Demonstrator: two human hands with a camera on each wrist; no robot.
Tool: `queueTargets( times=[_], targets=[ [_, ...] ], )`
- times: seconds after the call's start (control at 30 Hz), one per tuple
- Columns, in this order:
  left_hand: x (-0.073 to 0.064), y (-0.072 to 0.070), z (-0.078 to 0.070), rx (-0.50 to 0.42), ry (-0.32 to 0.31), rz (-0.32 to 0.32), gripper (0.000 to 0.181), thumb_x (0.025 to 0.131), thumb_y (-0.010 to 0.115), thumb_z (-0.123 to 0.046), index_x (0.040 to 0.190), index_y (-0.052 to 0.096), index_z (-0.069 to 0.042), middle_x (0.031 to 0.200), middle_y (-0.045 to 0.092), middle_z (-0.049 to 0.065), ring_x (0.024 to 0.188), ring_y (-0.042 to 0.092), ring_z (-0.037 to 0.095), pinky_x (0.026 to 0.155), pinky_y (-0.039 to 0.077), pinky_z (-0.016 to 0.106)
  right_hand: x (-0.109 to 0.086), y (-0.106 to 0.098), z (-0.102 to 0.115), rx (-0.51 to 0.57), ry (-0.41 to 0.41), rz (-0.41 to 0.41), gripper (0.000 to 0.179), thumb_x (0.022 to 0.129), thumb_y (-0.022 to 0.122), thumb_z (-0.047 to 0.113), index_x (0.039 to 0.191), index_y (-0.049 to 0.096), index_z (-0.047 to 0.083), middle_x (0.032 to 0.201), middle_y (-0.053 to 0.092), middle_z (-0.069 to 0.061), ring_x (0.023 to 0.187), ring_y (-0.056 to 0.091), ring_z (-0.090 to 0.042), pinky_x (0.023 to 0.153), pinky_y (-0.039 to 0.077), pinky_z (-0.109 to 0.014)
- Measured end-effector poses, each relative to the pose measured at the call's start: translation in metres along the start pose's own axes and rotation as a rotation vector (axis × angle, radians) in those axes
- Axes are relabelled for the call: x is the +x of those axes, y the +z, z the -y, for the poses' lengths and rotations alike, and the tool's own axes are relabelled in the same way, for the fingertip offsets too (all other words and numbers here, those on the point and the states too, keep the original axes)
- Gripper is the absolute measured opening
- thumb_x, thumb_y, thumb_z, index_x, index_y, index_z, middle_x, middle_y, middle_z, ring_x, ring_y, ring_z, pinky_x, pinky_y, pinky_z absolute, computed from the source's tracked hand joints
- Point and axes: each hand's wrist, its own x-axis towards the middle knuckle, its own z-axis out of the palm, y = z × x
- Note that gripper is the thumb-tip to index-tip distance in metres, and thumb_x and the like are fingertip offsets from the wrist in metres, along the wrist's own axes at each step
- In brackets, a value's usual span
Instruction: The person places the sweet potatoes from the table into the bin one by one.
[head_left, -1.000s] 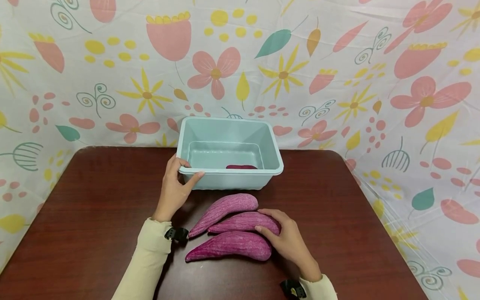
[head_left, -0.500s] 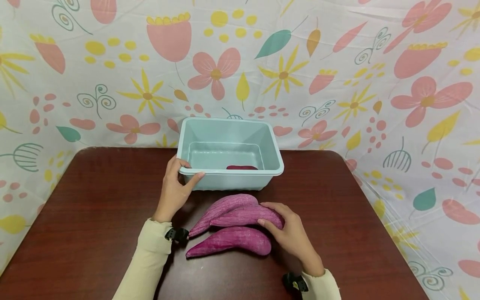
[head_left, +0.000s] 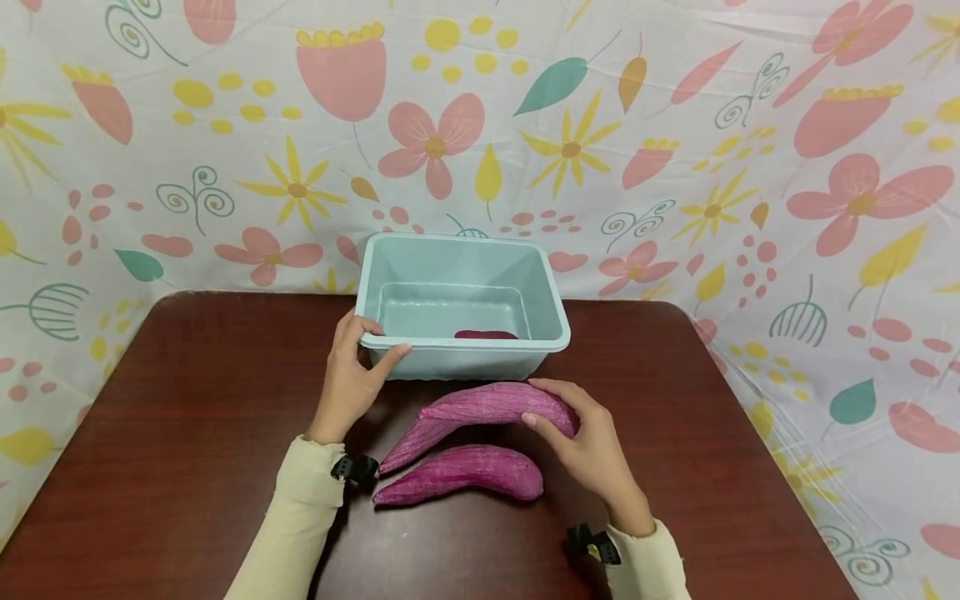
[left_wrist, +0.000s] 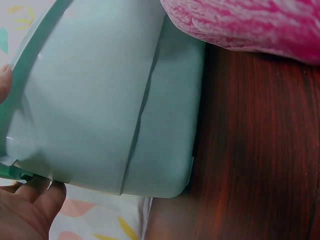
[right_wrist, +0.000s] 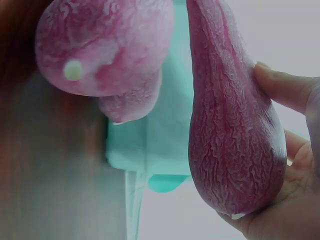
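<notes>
My right hand [head_left: 588, 446] grips the thick end of a wrinkled purple sweet potato [head_left: 491, 403], thumb on the near side. In the right wrist view, this sweet potato [right_wrist: 235, 125] appears raised off the table, apart from two others. It partly covers a second sweet potato [head_left: 408, 443] in the head view. A third sweet potato [head_left: 468, 477] lies nearest me, its narrow end to the left. At the light-blue plastic basin [head_left: 450, 346], my left hand [head_left: 351, 375] pinches the front left corner of the rim. Inside shows part of another sweet potato [head_left: 486, 335], mostly hidden by the front wall.
A dark red-brown wooden table [head_left: 187, 433] carries everything. Behind it and along both sides hangs a white cloth [head_left: 465, 108] printed with flowers and leaves. The basin stands near the table's back edge.
My right hand has lifted the middle sweet potato and moved it away from me toward the basin, over the rear one. The nearest sweet potato has shifted slightly back. My left hand stays on the rim.
</notes>
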Motion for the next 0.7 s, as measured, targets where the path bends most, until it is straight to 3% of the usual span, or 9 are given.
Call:
queueTargets(
  times=[0.43, 0.63, 0.7],
  targets=[
    [0.0, 0.0, 0.0, 0.001, 0.002, 0.003, 0.036, 0.092, 0.079, -0.018, 0.106, 0.048, -0.007, 0.158, 0.034, 0.014, 0.121, 0.046, 0.029, 0.078, 0.04, 0.05, 0.027, -0.018, 0.013, -0.018, -0.075, -0.041, 0.045, 0.088, 0.083, 0.013, 0.13, 0.069, 0.02, 0.121, 0.068, 0.001, 0.107, 0.06, -0.012, 0.09, 0.043, -0.02],
    [0.001, 0.0, 0.0, 0.0, -0.005, 0.004, 0.036, 0.091, 0.08, -0.019, 0.105, 0.049, -0.008, 0.158, 0.034, 0.012, 0.118, 0.047, 0.027, 0.077, 0.04, 0.048, 0.045, -0.021, 0.023, 0.023, -0.113, -0.075, 0.046, 0.086, 0.083, 0.008, 0.13, 0.069, 0.016, 0.119, 0.069, -0.001, 0.102, 0.06, -0.011, 0.087, 0.043, -0.019],
    [0.001, 0.0, -0.001, -0.005, -0.009, 0.006, 0.036, 0.091, 0.08, -0.02, 0.105, 0.049, -0.008, 0.158, 0.035, 0.012, 0.117, 0.047, 0.026, 0.077, 0.04, 0.047, 0.05, -0.022, 0.036, 0.028, -0.115, -0.079, 0.045, 0.085, 0.083, 0.005, 0.128, 0.069, 0.01, 0.118, 0.069, -0.006, 0.1, 0.06, -0.012, 0.086, 0.043, -0.019]
  ],
)
